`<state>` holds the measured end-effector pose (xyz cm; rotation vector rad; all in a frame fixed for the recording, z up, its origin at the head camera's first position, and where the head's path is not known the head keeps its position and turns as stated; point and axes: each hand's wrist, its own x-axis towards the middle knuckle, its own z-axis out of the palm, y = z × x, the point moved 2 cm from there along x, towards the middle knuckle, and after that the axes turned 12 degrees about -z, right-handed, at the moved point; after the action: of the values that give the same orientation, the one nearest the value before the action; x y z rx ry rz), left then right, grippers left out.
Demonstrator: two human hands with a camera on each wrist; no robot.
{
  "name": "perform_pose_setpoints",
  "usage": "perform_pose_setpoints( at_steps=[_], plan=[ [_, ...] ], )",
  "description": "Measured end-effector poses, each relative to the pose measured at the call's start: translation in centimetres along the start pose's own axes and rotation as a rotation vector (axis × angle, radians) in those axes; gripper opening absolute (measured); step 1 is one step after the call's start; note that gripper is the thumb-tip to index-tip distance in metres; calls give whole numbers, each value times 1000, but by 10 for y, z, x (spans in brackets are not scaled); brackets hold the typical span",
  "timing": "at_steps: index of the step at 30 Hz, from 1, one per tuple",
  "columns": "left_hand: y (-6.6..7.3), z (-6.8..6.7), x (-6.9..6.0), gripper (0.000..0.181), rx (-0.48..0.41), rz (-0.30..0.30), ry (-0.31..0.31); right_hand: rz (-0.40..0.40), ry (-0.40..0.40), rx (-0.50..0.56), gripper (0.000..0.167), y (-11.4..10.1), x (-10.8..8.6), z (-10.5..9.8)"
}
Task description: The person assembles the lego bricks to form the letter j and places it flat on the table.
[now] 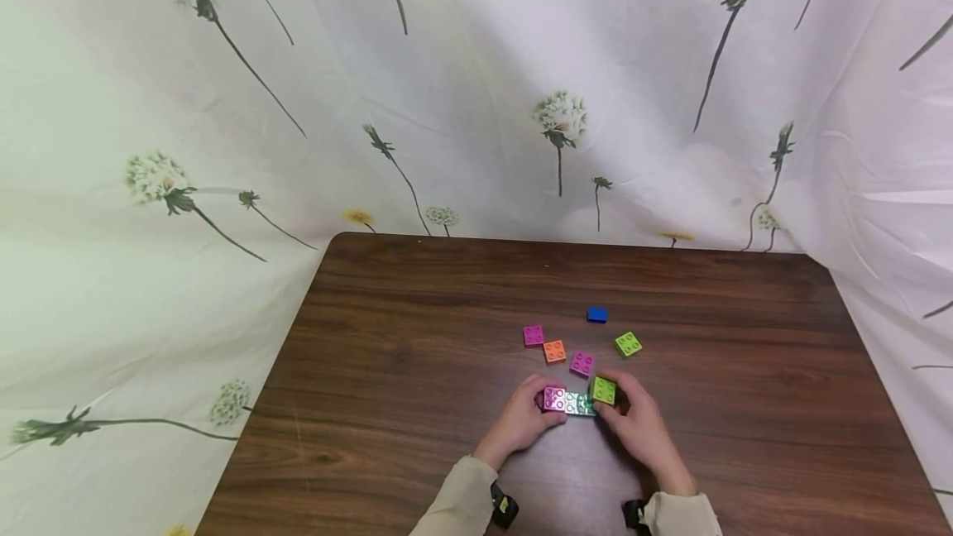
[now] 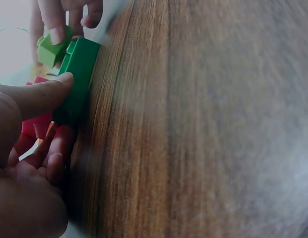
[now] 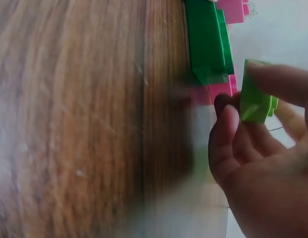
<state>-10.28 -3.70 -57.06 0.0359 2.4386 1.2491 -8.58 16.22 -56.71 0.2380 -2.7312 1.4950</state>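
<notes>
My left hand (image 1: 519,418) grips a long green building brick (image 1: 579,404) on the table, thumb on its near side. On that brick's left end sits a pink brick (image 1: 554,399). My right hand (image 1: 642,427) pinches a lime green brick (image 1: 604,391) just above the long brick's right end. In the right wrist view this lime brick (image 3: 255,96) is tilted and apart from the long green brick (image 3: 207,42). The left wrist view shows the left thumb across the green brick (image 2: 82,74), the lime brick (image 2: 52,49) beyond it.
Beyond the hands lie loose bricks on the brown wooden table (image 1: 417,404): two pink ones (image 1: 533,336), an orange one (image 1: 554,351), a lime green one (image 1: 629,344) and a blue one (image 1: 597,315). A flower-printed cloth (image 1: 476,106) hangs behind the table's far edge.
</notes>
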Motion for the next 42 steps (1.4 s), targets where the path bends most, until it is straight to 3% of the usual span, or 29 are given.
perform_pose_setpoints(
  at_steps=[15,25,34,42],
  plan=[
    [-1,0,1,41,-3,8,5,-35,-102,11,43,-2,-1,7],
    [0,1,2,41,5,-11,6,-47,-125,-6,44,-2,-2,6],
    [-1,1,1,36,-1,33,9,-68,-102,-16,44,-2,-3,4],
    [0,-1,0,36,7,14,1,-56,-110,-18,44,-2,-3,4]
  ],
)
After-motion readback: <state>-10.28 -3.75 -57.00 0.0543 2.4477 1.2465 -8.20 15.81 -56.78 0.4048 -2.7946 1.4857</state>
